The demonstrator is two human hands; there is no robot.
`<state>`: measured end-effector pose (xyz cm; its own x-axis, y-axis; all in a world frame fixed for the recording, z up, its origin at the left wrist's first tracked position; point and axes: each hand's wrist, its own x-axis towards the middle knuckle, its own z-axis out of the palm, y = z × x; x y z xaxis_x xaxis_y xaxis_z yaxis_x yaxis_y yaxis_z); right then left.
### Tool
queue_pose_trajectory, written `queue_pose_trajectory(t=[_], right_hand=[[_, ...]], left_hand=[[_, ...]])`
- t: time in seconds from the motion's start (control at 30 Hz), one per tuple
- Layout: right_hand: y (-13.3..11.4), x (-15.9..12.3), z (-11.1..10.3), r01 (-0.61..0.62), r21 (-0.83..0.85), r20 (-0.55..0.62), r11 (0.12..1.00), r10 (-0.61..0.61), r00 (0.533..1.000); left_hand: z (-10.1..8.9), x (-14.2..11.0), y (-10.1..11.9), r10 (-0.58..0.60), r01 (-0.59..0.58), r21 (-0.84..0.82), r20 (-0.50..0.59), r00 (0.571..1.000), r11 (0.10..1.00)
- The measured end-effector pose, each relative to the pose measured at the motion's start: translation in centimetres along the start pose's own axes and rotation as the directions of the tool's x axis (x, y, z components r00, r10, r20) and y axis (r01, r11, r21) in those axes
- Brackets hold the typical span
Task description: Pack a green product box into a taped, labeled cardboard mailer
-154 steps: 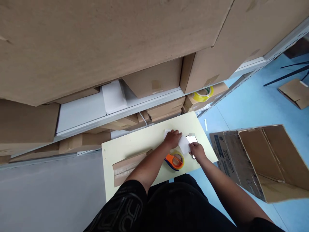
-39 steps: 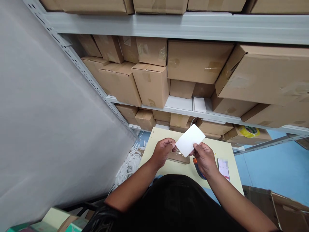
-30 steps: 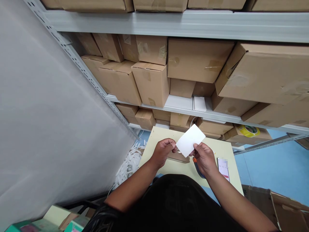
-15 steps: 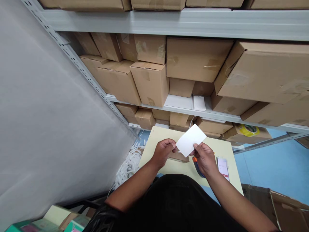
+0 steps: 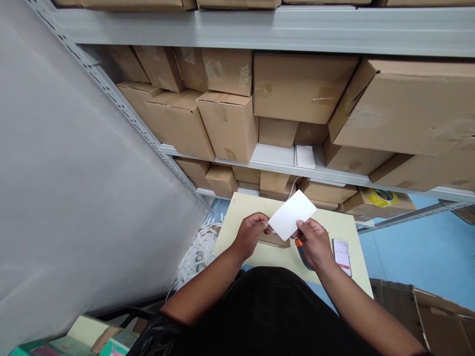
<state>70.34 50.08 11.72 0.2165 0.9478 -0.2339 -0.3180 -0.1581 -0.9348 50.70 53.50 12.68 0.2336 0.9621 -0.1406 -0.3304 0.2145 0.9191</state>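
white card (image 5: 292,220) above table (image 5: 256,254) centre, long axis rising toward far-right corner | left hand (image 5: 251,233) pinches its near-left corner | right hand (image 5: 313,241) grips near edge; both touching

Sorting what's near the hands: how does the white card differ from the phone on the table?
The plain white rectangular card is held up off the pale yellow table, pinched between the left hand and right hand; the smartphone lies flat on the table, untouched. The card is blank and tilted; the phone shows a lit screen. Both are flat rectangles.
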Motion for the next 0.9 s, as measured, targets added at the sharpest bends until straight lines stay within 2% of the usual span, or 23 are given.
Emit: queue_pose_trajectory(t=[0.13,0.3,0.37,0.4,0.43,0.47,0.53,0.57,0.6,0.63,0.67,0.73,0.9], right_hand=[[-0.5,0.0,-0.3,0.047,-0.019,0.026,0.999,-0.046,0.999],[-0.2,-0.1,-0.5,0.126,-0.078,0.028,0.989,-0.124,0.992],[-0.3,-0.2,-0.7,0.217,-0.177,0.003,0.960,-0.220,0.975],[-0.5,-0.2,-0.9,0.301,-0.257,-0.002,0.918,-0.312,0.950],[-0.8,-0.2,-1.0,0.407,-0.346,0.014,0.845,-0.429,0.903],[-1.3,-0.2,-1.2,0.521,-0.430,0.051,0.737,-0.557,0.829],[-2.4,-0.2,-1.5,0.705,-0.539,0.163,0.461,-0.764,0.625],[-2.9,-0.2,-1.7,0.755,-0.562,0.213,0.336,-0.824,0.525],[-3.4,-0.2,-1.7,0.782,-0.575,0.247,0.241,-0.860,0.447],[-3.8,-0.1,-1.8,0.794,-0.583,0.270,0.173,-0.880,0.391],[-4.1,-0.1,-1.8,0.799,-0.587,0.289,0.128,-0.889,0.355],[-4.4,0.1,-1.8,0.807,-0.585,0.322,0.081,-0.890,0.323],[-4.1,0.5,-1.6,0.799,-0.599,0.335,0.054,-0.890,0.311]], left_hand=[[-0.6,0.1,0.0,-0.004,0.005,-0.018,0.029,1.000,1.000],[-0.9,0.2,0.0,0.025,-0.031,0.106,0.058,0.998,0.994],[-0.9,0.3,0.0,0.028,-0.033,0.164,0.030,0.999,0.986],[-1.0,0.4,-0.1,0.028,-0.029,0.183,0.008,1.000,0.983],[-1.0,0.5,-0.1,0.025,-0.022,0.192,-0.013,1.000,0.981],[-1.0,0.6,0.0,0.018,-0.012,0.189,-0.030,0.999,0.982],[-0.9,0.5,0.2,-0.005,0.008,0.160,-0.021,1.000,0.987],[-0.8,0.4,0.4,-0.018,0.016,0.141,0.009,1.000,0.990],[-0.7,0.2,0.7,-0.032,0.025,0.122,0.052,0.998,0.992],[-0.5,0.0,1.1,-0.046,0.035,0.104,0.104,0.994,0.994],[-0.3,-0.2,1.4,-0.060,0.046,0.089,0.158,0.986,0.995],[0.1,-0.6,2.1,-0.082,0.065,0.073,0.254,0.964,0.995],[0.7,-1.1,2.8,-0.106,0.084,0.073,0.382,0.918,0.994]])
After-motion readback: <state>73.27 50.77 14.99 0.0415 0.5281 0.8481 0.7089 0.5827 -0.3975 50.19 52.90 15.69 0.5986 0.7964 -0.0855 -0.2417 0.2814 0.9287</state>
